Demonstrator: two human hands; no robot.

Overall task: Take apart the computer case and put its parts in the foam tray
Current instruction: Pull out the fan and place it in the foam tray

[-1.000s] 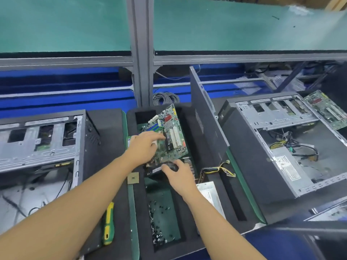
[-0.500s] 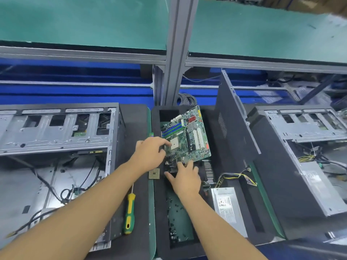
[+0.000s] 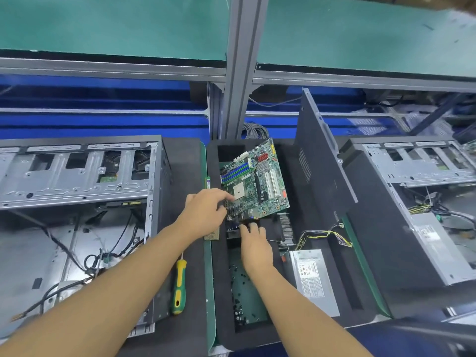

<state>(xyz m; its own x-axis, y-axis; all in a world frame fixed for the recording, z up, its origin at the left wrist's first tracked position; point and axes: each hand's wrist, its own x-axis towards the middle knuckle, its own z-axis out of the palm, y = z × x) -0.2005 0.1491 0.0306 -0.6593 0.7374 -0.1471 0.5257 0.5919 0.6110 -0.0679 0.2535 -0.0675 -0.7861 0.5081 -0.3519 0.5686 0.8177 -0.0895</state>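
Left hand (image 3: 206, 215): fingers (image 3: 226, 195) curled over the near-left edge of the motherboard (image 3: 257, 181), gripping it. Right hand (image 3: 255, 247): fingers nearly straight, tips touching the board's near edge at the dark port block; thumb out of sight. Board sits tilted over the far compartment of the foam tray (image 3: 221, 292), with its underside hidden.

The power supply (image 3: 313, 279) lies in the tray's right slot; its label is too small to read. Board markings can't be read either. The open computer case (image 3: 77, 202) is on the worktop to the left, cut off by the frame edge. A yellow-green screwdriver (image 3: 179, 287) lies between case and tray. Small chip (image 3: 212, 234) by the tray rim, partly under the left wrist. Loose screws (image 3: 242, 292) in the near compartment are blurred.
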